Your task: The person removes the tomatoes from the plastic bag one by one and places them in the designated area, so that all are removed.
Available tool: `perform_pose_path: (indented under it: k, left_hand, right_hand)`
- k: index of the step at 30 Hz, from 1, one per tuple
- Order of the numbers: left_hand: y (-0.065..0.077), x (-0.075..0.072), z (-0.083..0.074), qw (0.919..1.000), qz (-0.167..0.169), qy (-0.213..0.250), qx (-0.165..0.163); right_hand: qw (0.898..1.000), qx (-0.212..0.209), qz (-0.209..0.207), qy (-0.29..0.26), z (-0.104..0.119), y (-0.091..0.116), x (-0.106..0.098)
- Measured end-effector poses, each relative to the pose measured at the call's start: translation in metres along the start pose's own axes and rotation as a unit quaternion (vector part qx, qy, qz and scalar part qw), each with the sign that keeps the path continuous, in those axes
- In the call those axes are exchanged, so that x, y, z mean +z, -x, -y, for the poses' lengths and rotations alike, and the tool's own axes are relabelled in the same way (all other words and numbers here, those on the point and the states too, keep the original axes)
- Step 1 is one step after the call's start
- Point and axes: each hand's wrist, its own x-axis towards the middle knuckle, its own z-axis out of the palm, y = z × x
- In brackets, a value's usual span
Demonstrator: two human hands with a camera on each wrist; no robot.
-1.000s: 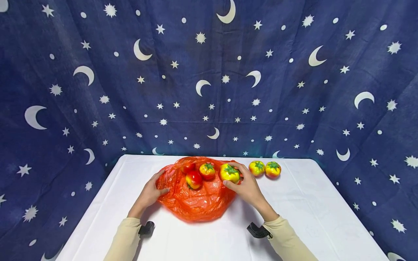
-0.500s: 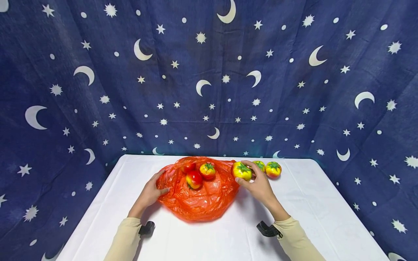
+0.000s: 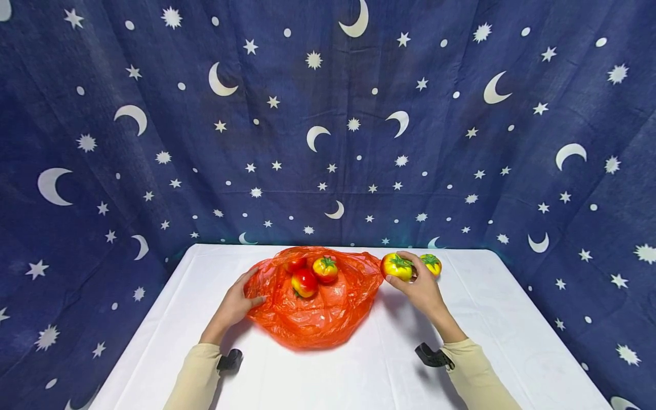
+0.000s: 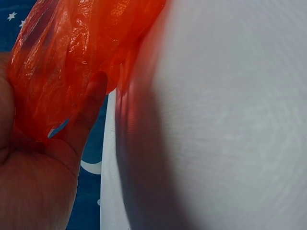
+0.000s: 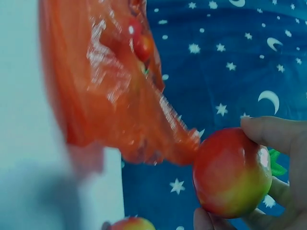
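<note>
A red plastic bag (image 3: 323, 324) lies spread with its mouth gaping, several red-and-yellow tomatoes (image 3: 304, 282) inside it. My left hand (image 3: 237, 302) grips the bag's left edge, thumb on the near side; in the left wrist view the plastic passes between thumb (image 4: 91, 110) and fingers. At the bag's right edge, my right hand (image 3: 419, 285) holds another tomato (image 5: 230, 175) with a green leafy top, thumb and fingers curled about it. The bag's pulled-out corner meets this tomato's side in the right wrist view. Just behind the right hand sits a further tomato (image 3: 431, 264), partly covered.
A white cloth covers the table (image 3: 512, 341), whose far edge runs just behind the bag. Beyond it hangs a dark blue curtain (image 3: 328, 85) with moons and stars. Black wrist devices (image 3: 433, 356) sit under both sleeves.
My right hand has moved right with its tomato, from over the bag to beside it, now hiding one of the tomatoes on the table. The bag's right edge has stretched rightward; my left hand stays put.
</note>
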Motion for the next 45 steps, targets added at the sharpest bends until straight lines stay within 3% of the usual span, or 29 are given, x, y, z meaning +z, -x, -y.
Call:
perform_pose_path:
  k: [16,26,45]
  left_hand:
    - [0.000,0.001,0.001,0.9999,0.004,0.005,-0.011]
    - [0.003,0.004,0.006,0.9999,0.005,0.000,-0.013]
    - [0.000,0.003,0.004,0.9998,0.004,-0.008,-0.017]
  right_hand:
    - [0.998,0.043,-0.014,0.040,-0.039,-0.013,-0.006]
    - [0.996,0.055,-0.004,0.074,-0.061,-0.009,0.005]
    - [0.994,0.057,-0.001,0.096,-0.075,-0.011,0.015]
